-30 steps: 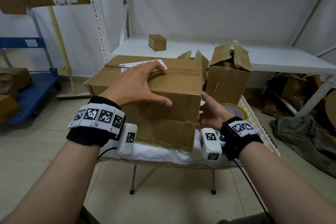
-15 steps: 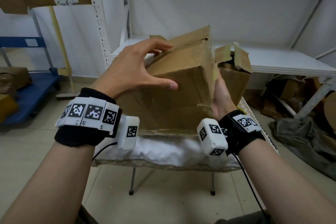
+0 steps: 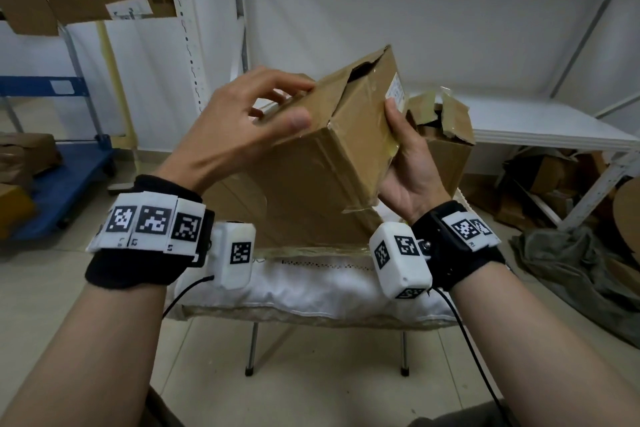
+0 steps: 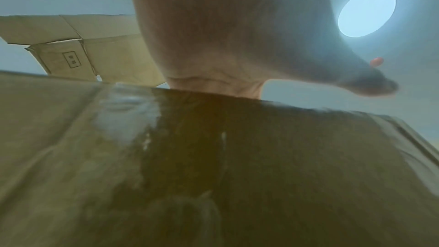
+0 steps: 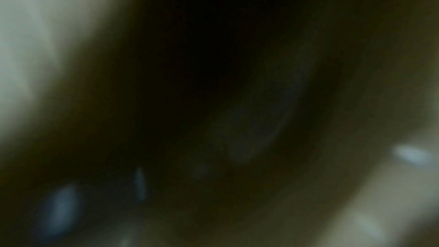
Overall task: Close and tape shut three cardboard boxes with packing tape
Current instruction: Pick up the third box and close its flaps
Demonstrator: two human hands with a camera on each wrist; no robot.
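You hold the cardboard box (image 3: 311, 163) tilted up on one corner above the white padded stand (image 3: 311, 282), its far end raised toward the wall. Brown corrugated board, creased and scuffed; glossy clear tape runs along its edges and wrinkles at the near corner. On the raised end, flaps meet unevenly with a dark gap showing, and a small white label sits by the right edge.

Your left hand (image 3: 239, 125) lies over the upper left edge, fingers curled onto the top rim and thumb pressed on the near face. Your right hand (image 3: 410, 166) cups the right side from below, thumb flat along the taped edge; fingers behind the box are hidden.

Left wrist view: box face close, shiny tape streak, blurred. Right wrist view: dark smear, unreadable.

Behind your right hand, a second box (image 3: 446, 139) stands on the stand with torn flaps sticking up
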